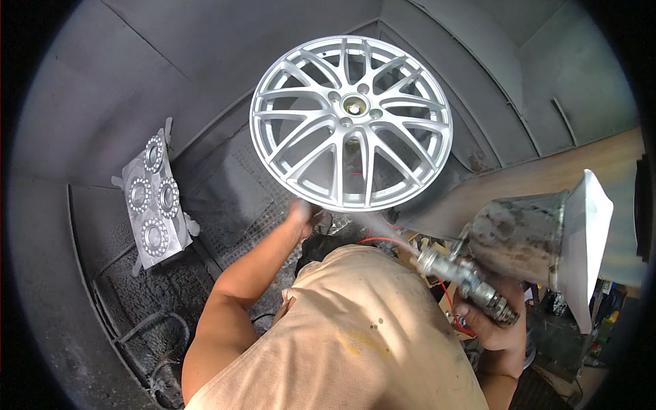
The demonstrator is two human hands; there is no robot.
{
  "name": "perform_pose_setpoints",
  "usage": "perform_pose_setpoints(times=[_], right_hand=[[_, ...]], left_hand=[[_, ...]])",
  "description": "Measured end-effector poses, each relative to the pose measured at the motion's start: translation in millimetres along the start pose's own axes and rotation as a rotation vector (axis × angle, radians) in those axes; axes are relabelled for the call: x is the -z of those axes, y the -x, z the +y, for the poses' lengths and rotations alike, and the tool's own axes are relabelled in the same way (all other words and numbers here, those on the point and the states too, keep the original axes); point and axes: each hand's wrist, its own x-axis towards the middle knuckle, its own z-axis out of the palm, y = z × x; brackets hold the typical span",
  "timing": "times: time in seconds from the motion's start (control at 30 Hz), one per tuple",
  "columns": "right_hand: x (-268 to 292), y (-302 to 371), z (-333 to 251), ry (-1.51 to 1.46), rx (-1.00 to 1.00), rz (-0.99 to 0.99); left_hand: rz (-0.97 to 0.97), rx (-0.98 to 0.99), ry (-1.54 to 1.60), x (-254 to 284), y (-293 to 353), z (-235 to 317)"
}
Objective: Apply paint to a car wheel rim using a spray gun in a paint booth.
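Observation:
A silver multi-spoke alloy wheel (338, 147) sits face up in front of me, its hub hole in the middle. My right hand (492, 318) is wrapped round a metal spray gun (465, 277) at the lower right. On the gun is a large stained paint cup (516, 236) with a white sheet (588, 249) over its end. A pale mist streams from the nozzle toward the wheel's near edge. My left hand (303, 219) is just below the wheel's near-left rim. Its fingers are partly hidden and blurred, and I cannot tell whether they touch the wheel.
To the left, a silver-coated sheet (160, 242) holds several ring-shaped parts (153, 236). Grey booth walls (225, 41) rise around the wheel. A red hose (379, 239) runs near my body. Bent metal bars (147, 324) are at the lower left, clutter (605, 318) at the right.

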Motion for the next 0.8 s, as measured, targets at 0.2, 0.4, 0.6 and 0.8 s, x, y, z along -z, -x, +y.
perform_pose_setpoints(times=[0.2, 0.4, 0.6, 0.8], right_hand=[[7, 24, 13, -0.098, -0.06, -0.069], [26, 59, 52, -0.011, 0.022, 0.35], [44, 107, 61, -0.175, -0.03, 0.085], [51, 139, 79, -0.089, 0.043, 0.013]], left_hand=[[-0.094, 0.117, 0.002, -44, 29, -57], [-0.113, 0.218, -0.24, -42, 60, -89], [0.112, -0.103, 0.008, -27, 54, -64], [0.033, 0.004, -0.1, -62, 83, -111]])
